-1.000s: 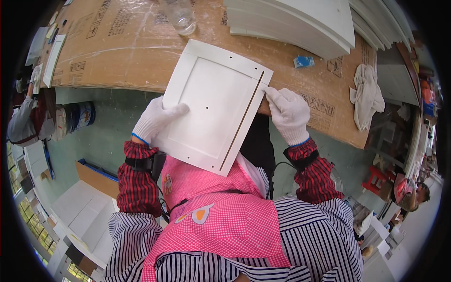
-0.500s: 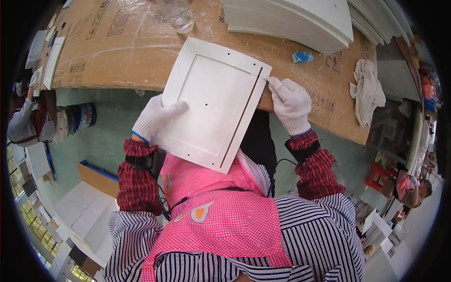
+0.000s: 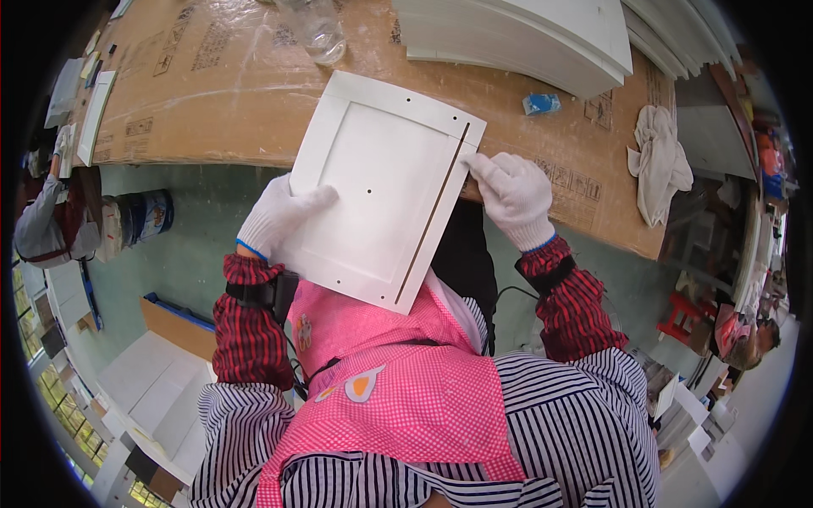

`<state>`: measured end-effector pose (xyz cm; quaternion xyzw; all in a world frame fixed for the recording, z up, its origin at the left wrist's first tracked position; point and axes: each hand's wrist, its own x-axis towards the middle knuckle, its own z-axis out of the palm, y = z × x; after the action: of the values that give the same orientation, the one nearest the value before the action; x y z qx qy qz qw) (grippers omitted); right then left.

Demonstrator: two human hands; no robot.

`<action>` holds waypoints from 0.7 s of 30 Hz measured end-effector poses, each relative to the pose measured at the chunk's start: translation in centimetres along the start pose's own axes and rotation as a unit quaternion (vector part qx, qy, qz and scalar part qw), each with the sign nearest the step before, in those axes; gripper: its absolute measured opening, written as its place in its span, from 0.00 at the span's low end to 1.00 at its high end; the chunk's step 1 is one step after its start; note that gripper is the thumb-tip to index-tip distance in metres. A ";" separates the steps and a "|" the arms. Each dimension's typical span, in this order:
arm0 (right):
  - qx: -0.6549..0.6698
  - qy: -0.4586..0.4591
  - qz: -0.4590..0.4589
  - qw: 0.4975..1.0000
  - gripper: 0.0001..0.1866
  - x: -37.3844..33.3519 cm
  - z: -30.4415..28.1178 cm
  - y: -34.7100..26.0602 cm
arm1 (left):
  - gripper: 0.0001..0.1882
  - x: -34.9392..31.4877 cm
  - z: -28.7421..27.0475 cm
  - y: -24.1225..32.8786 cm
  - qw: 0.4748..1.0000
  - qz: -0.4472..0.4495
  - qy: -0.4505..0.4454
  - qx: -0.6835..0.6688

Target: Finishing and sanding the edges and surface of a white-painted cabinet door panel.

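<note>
In front of my body, a white rectangular panel (image 3: 381, 178) is tilted, with its far end by the table edge and its near end at my apron. It has a recessed middle, several small dark holes and a long dark slot near its right edge. My left hand (image 3: 284, 212), in a white knit glove, grips its left edge with the thumb on top. My right hand (image 3: 512, 195), gloved alike, has its fingers closed, with the tips at the right edge near the slot's far end. Anything pinched in those fingers is hidden.
The brown cardboard-covered table (image 3: 237, 102) bears a clear plastic bottle (image 3: 322, 38), stacked white panels (image 3: 517, 42), a small blue block (image 3: 541, 103) and a crumpled white cloth (image 3: 660, 165). Another person (image 3: 51, 216) works at the far left. A red stool (image 3: 682, 316) stands at right.
My right hand has slid a little toward me along the panel's right edge, from the far corner. The left hand keeps its grip, and the panel has hardly shifted.
</note>
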<state>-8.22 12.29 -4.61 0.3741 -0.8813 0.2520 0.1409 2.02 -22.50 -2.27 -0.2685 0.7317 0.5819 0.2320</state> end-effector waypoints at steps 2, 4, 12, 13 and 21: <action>-0.003 0.023 0.025 0.999 0.15 0.6 0.3 0.5 | 0.26 -0.1 -0.1 -0.1 1.000 0.001 -0.001 -0.008; -0.007 0.025 0.030 0.999 0.15 0.8 0.6 0.6 | 0.27 0.1 0.0 -0.1 1.000 -0.002 0.011 -0.006; -0.023 0.008 0.031 0.999 0.16 1.0 0.1 0.6 | 0.27 0.3 0.0 -0.4 1.000 -0.012 0.002 0.012; -0.024 0.007 0.030 0.999 0.16 1.1 0.1 0.6 | 0.27 0.3 -0.1 -0.2 1.000 -0.011 0.006 0.013; -0.028 -0.011 0.004 1.000 0.16 0.4 0.1 -0.3 | 0.28 0.3 0.1 -0.1 0.999 -0.012 0.006 0.029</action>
<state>-8.29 11.83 -4.43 0.3689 -0.8911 0.2236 0.1406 1.88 -22.47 -2.59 -0.2737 0.7464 0.5560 0.2427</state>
